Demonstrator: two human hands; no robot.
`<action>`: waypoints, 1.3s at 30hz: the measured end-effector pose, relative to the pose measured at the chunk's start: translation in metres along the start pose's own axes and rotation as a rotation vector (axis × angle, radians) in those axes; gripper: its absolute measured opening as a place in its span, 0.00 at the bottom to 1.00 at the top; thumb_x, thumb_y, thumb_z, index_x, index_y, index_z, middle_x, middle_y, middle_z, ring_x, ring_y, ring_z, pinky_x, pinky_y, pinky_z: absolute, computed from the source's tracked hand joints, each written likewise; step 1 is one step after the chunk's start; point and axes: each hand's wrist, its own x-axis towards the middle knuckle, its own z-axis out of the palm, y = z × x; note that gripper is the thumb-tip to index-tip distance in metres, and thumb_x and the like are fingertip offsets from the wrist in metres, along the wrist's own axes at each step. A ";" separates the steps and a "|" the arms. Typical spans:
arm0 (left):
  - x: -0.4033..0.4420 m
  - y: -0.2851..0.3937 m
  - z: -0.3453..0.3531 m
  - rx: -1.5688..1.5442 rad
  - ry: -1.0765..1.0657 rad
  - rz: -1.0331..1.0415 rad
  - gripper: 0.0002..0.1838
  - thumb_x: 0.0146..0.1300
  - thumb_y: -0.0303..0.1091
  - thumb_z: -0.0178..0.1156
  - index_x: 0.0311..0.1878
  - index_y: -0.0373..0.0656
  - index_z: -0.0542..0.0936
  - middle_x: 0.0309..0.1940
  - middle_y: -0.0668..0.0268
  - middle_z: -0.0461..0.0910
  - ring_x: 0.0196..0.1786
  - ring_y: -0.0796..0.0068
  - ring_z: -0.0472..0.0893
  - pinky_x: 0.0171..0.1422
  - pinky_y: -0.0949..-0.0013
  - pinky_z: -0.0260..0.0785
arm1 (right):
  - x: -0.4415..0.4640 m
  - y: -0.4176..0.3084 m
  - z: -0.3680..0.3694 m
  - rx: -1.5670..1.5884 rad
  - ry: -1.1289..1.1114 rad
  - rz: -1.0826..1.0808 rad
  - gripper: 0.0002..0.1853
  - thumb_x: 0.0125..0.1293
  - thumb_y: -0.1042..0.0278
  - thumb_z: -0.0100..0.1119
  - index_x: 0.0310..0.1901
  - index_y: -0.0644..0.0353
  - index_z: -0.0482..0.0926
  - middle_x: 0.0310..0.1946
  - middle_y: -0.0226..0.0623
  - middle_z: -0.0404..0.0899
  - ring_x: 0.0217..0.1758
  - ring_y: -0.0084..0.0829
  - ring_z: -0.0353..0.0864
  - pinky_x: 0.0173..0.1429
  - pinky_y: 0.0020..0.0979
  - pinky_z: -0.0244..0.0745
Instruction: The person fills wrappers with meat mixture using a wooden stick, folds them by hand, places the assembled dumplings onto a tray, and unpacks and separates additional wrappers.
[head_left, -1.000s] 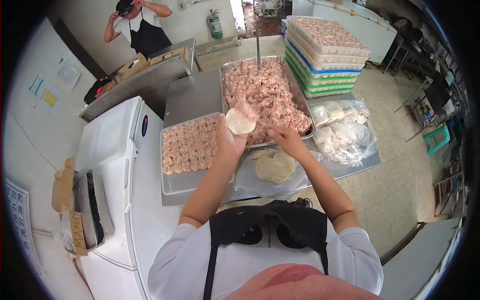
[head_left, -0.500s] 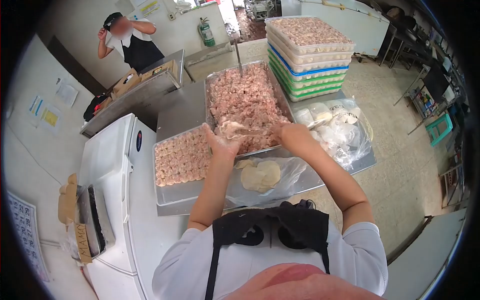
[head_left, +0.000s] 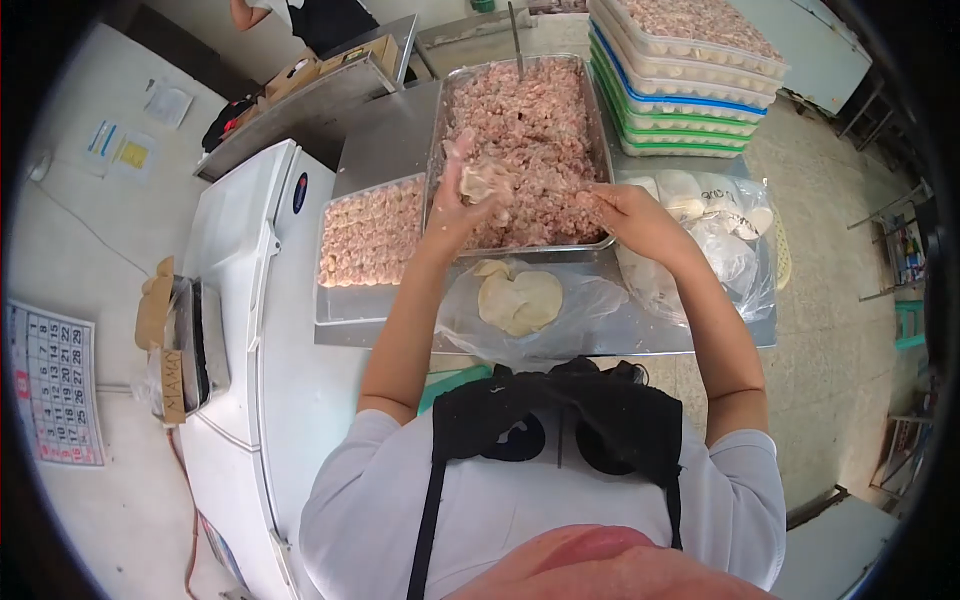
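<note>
- Wrapper (head_left: 477, 184), one, near centre of frame, cupped in the bent fingers of the left hand (head_left: 458, 213), over the meat (head_left: 530, 110).
- Right hand (head_left: 635, 220), right of centre, by the rim of the pan (head_left: 600, 125); fingers curled, grip cannot be told.
- Dough rounds (head_left: 522, 300), piled, below centre.
- Dumplings (head_left: 370, 235), in rows, left of centre.
- Lidded boxes (head_left: 680, 104), stacked, upper right.

The left arm (head_left: 407, 318) and the right arm (head_left: 716, 315) are extended forward, slightly bent. The left grip (head_left: 456, 212) is cupped, its fingers curved; the right grip (head_left: 636, 217) is held apart from it, back turned upward, fingers curled.
</note>
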 end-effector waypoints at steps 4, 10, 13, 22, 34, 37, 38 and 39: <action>0.011 -0.004 0.000 0.644 -0.181 0.177 0.34 0.48 0.28 0.72 0.61 0.46 0.73 0.53 0.58 0.77 0.56 0.62 0.77 0.63 0.60 0.67 | -0.006 -0.009 -0.010 -0.145 -0.158 0.076 0.15 0.69 0.61 0.54 0.50 0.62 0.79 0.37 0.54 0.81 0.41 0.48 0.81 0.47 0.37 0.74; 0.010 -0.005 -0.007 0.882 -0.343 -0.143 0.30 0.49 0.35 0.74 0.57 0.40 0.76 0.56 0.54 0.76 0.61 0.62 0.74 0.65 0.64 0.65 | -0.009 0.044 0.018 -0.014 -0.165 -0.074 0.16 0.68 0.59 0.55 0.53 0.57 0.79 0.36 0.51 0.81 0.39 0.50 0.81 0.45 0.40 0.75; 0.015 -0.030 -0.008 0.898 -0.333 -0.109 0.30 0.50 0.36 0.73 0.57 0.40 0.76 0.53 0.54 0.77 0.57 0.62 0.75 0.61 0.64 0.67 | 0.004 0.072 0.008 -0.130 -0.157 -0.047 0.16 0.68 0.58 0.56 0.53 0.57 0.80 0.38 0.49 0.82 0.40 0.49 0.81 0.46 0.38 0.75; 0.024 -0.097 -0.037 0.880 -0.477 -0.267 0.30 0.54 0.40 0.69 0.59 0.39 0.74 0.53 0.56 0.76 0.56 0.64 0.76 0.61 0.65 0.67 | 0.004 0.082 0.033 -0.646 -0.040 -0.044 0.16 0.66 0.55 0.54 0.51 0.51 0.80 0.38 0.43 0.83 0.39 0.47 0.82 0.41 0.44 0.77; 0.004 -0.013 -0.013 0.706 -0.437 0.066 0.25 0.50 0.36 0.71 0.51 0.40 0.78 0.46 0.61 0.81 0.51 0.66 0.78 0.61 0.64 0.65 | -0.012 0.037 0.014 -0.105 -0.082 -0.211 0.15 0.67 0.55 0.56 0.49 0.52 0.82 0.41 0.43 0.83 0.41 0.49 0.81 0.44 0.42 0.76; 0.006 -0.032 -0.020 0.861 -0.368 -0.045 0.22 0.52 0.39 0.70 0.49 0.41 0.79 0.49 0.58 0.80 0.55 0.61 0.76 0.61 0.59 0.66 | 0.000 0.049 0.002 -0.185 -0.139 -0.164 0.14 0.67 0.55 0.56 0.48 0.52 0.82 0.38 0.41 0.83 0.39 0.46 0.81 0.42 0.42 0.77; 0.005 -0.051 -0.029 0.850 -0.285 -0.028 0.21 0.52 0.40 0.70 0.47 0.40 0.79 0.48 0.57 0.80 0.54 0.60 0.77 0.59 0.59 0.67 | -0.002 0.045 -0.002 -0.307 -0.065 -0.161 0.14 0.67 0.56 0.56 0.48 0.52 0.82 0.38 0.41 0.83 0.39 0.46 0.82 0.41 0.43 0.77; 0.003 -0.077 -0.039 0.839 -0.202 -0.010 0.20 0.52 0.41 0.70 0.45 0.40 0.79 0.46 0.57 0.80 0.52 0.60 0.78 0.57 0.59 0.68 | -0.007 0.030 -0.007 -0.428 0.009 -0.158 0.14 0.66 0.56 0.56 0.49 0.51 0.82 0.37 0.41 0.83 0.39 0.45 0.82 0.41 0.43 0.77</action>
